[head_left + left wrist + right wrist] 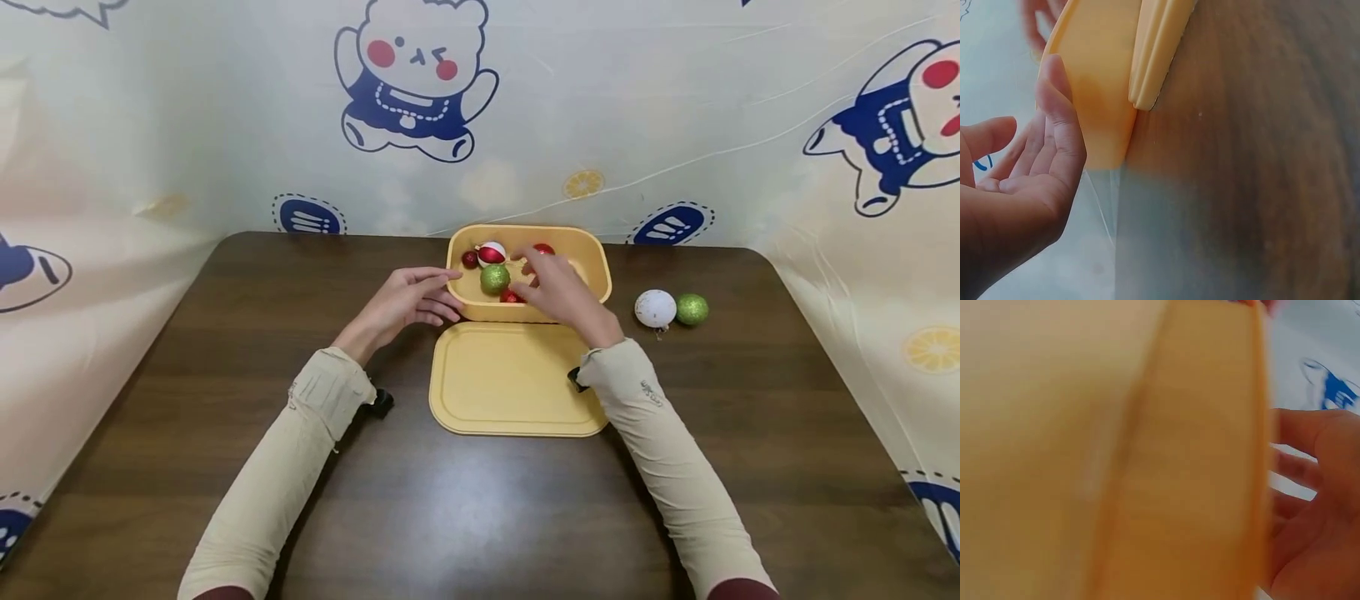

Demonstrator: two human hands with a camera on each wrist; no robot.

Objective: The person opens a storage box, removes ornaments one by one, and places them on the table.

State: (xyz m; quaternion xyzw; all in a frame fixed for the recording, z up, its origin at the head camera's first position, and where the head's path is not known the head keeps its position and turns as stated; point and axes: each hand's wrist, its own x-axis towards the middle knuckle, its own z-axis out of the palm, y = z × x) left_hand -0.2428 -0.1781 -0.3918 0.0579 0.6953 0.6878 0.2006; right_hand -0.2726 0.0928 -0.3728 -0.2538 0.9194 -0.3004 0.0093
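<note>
A yellow plastic box (pixel 480 312) stands near the table's far edge with several Christmas ball ornaments inside. Among them are a green glitter ball (pixel 494 278), a red-and-white ball (pixel 491 253) and a small dark red ball (pixel 469 259). My left hand (pixel 408 298) is at the box's left end, fingers loosely extended by its rim. Over the box's inside reaches my right hand (pixel 558 287), thumb and fingers spread apart, close to a red ball (pixel 510 296) and another red ball (pixel 543 249). In the right wrist view, the box wall (pixel 1191 456) hides its fingertips.
A flat yellow lid (pixel 517 379) lies on the dark wooden table (pixel 300 483), right in front of the box. To the right of the box sit a white ball ornament (pixel 656 309) and a green glitter ball (pixel 692 309). A printed cloth (pixel 525 125) hangs behind the table.
</note>
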